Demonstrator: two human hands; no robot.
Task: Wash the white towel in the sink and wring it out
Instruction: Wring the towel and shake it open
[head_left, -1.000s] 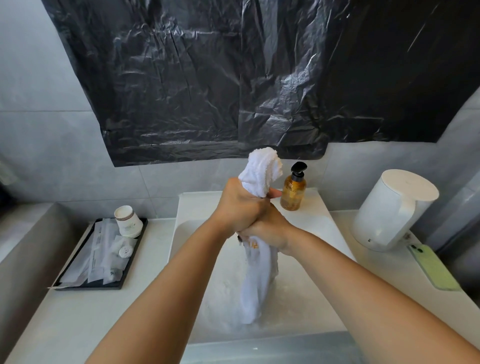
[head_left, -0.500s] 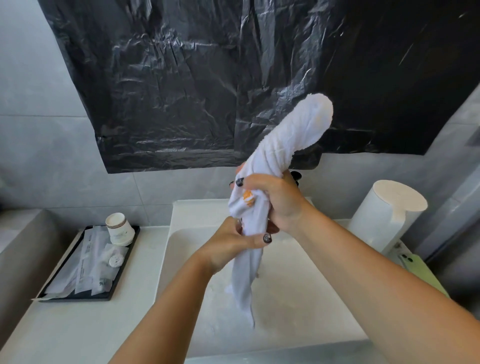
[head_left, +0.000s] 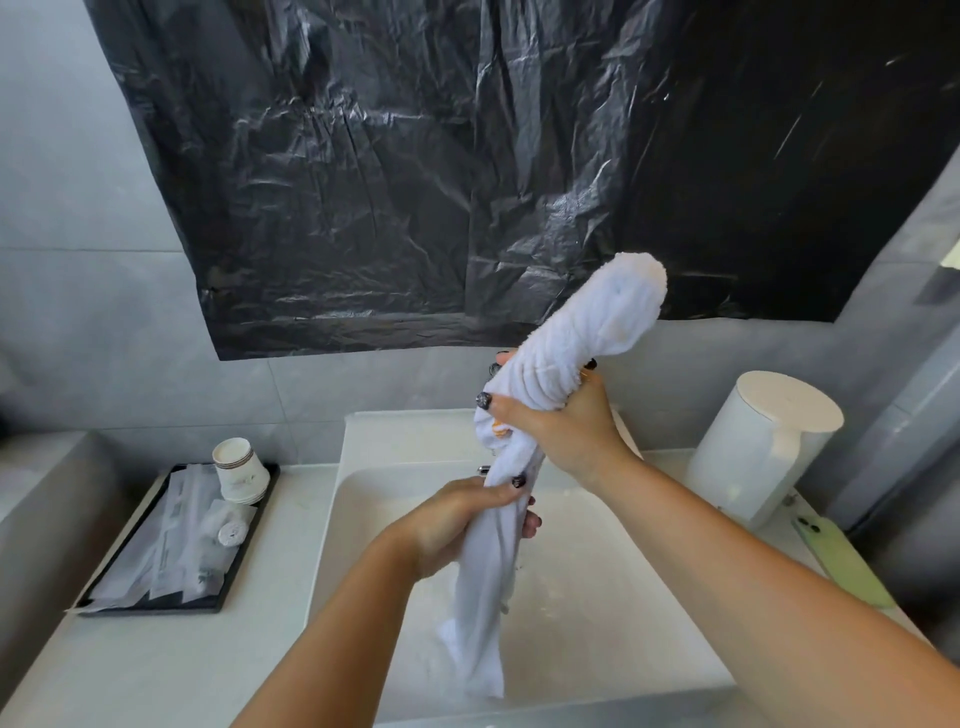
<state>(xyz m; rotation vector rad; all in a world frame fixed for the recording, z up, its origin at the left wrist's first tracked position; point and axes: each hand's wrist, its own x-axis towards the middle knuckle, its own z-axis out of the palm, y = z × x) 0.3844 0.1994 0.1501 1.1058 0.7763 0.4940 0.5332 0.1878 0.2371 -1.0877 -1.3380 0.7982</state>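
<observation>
The white towel (head_left: 587, 327) is twisted into a thick rope held over the white sink (head_left: 363, 519). Its upper end points up and to the right, and its lower end hangs down into the basin. My right hand (head_left: 566, 421) grips the towel near its middle, fingers wrapped round it. Just below, my left hand (head_left: 457, 519) grips the hanging part. The two hands are a short way apart along the twist. The tap is hidden behind the towel and hands.
A black tray (head_left: 156, 603) with sachets and stacked paper cups (head_left: 239, 467) lies on the counter to the left. A white kettle (head_left: 763, 441) and a green phone (head_left: 841, 561) sit on the right. Black plastic sheeting (head_left: 467, 156) covers the wall above.
My hands, clasped together a second ago, have separated: the right rose up the towel and the left dropped below it. The towel's upper end now sticks out longer, tilted right.
</observation>
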